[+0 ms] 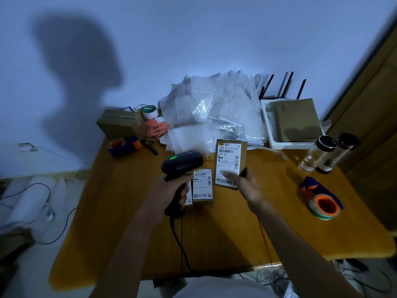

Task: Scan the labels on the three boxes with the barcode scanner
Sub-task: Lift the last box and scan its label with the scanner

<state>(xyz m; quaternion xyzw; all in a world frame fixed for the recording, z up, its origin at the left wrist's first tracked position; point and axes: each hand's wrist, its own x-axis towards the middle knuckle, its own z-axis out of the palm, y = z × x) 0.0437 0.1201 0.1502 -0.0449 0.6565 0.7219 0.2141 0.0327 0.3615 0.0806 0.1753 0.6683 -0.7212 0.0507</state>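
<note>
My left hand (171, 191) grips the handle of a black barcode scanner (182, 163), whose green light is lit on top. Its head points toward a brown box with a white shipping label (229, 160), tilted up off the table and held at its lower end by my right hand (245, 183). A second labelled box (203, 187) lies flat on the table between my hands. The edge of a third box (189, 196) shows just left of it, mostly hidden behind the scanner and my left hand.
On the wooden table (214, 233): a heap of bubble wrap (210, 112), a brown carton (120, 123), tape dispensers (124, 145) (322, 201), a white tray with a cardboard box (294, 123), and glass bottles (318, 155). The scanner cable (180, 244) runs toward me.
</note>
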